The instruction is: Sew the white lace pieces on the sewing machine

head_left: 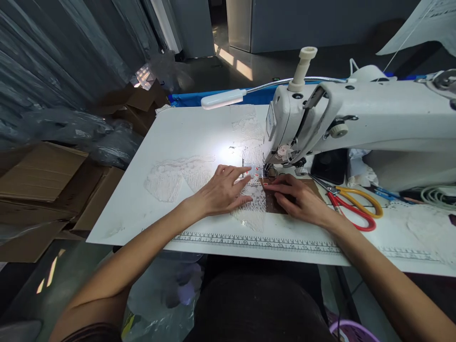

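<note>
My left hand lies flat on a strip of white lace, fingers stretched toward the needle. My right hand presses flat on a brown piece beside the lace, fingertips just in front of the presser foot of the white sewing machine. The lace runs under the foot and on across the table behind it. More white lace lies spread to the left of my left hand.
Red and orange-handled scissors lie right of my right hand. A gooseneck lamp lights the white table, which has a ruler printed along its front edge. Cardboard boxes and plastic bags sit at the left.
</note>
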The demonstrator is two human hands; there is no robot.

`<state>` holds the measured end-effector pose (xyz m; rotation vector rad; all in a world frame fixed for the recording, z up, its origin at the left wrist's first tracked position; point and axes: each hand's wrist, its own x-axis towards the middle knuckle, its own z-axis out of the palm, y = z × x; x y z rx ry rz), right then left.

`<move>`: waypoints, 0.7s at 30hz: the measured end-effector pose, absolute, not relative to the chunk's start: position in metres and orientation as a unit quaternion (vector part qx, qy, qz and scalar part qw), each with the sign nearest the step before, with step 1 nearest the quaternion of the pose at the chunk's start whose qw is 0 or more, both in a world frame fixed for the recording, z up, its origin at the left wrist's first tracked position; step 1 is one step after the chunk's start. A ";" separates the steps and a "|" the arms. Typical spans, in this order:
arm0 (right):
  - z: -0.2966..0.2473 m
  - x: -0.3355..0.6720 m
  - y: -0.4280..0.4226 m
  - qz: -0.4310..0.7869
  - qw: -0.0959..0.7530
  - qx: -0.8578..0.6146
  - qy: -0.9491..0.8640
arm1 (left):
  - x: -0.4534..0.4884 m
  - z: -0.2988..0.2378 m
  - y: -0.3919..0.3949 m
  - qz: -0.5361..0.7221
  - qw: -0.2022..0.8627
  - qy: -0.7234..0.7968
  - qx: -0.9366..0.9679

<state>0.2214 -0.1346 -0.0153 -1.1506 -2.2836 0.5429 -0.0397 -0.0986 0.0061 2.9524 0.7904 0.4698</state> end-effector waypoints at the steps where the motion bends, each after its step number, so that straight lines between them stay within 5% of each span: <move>1: -0.016 0.220 -0.131 0.190 0.262 -0.422 -0.847 | -0.042 0.004 -0.101 0.178 0.046 0.231 0.955; 6: -0.019 0.208 -0.118 0.085 0.202 -0.436 -0.873 | -0.041 -0.008 -0.119 0.192 0.164 0.126 0.959; 21: -0.034 0.202 -0.130 0.017 0.197 -0.438 -0.877 | -0.041 -0.021 -0.123 0.256 0.146 0.159 0.942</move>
